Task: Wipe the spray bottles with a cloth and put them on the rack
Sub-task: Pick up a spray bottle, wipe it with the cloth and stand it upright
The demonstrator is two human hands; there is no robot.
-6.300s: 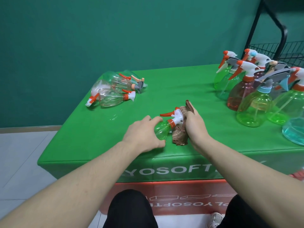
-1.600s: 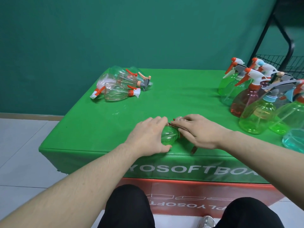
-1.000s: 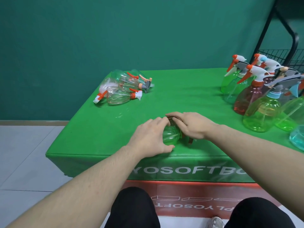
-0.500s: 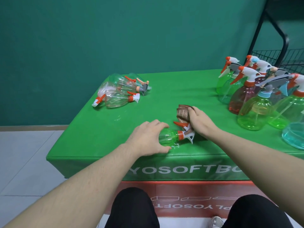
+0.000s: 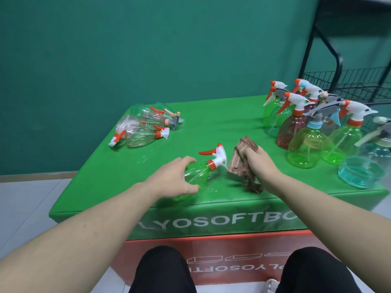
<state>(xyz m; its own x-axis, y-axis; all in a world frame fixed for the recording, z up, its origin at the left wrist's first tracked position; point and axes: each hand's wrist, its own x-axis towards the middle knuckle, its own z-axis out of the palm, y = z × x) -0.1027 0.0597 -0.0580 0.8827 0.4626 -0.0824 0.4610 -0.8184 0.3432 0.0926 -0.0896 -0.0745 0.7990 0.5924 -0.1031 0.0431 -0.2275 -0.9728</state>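
While our left hand (image 5: 176,178) curls its fingers over the belly of the green spray bottle (image 5: 197,173), we keep that bottle lying on its side near the front edge of the green table (image 5: 211,121), its orange trigger and white nozzle pointing away from us. We judge this grip pins the round body so it cannot roll under the wipe. Our right hand (image 5: 259,166) is closed round the brown cloth (image 5: 241,161), bunched just beside the nozzle and seemingly apart from it. A group of upright bottles (image 5: 304,142) stands close together on the right, nearest the black wire rack (image 5: 349,83) behind them, probably staged for shelving. A pile of clear bottles (image 5: 143,129) lies on its side at the far left, well apart, likely waiting for its turn.
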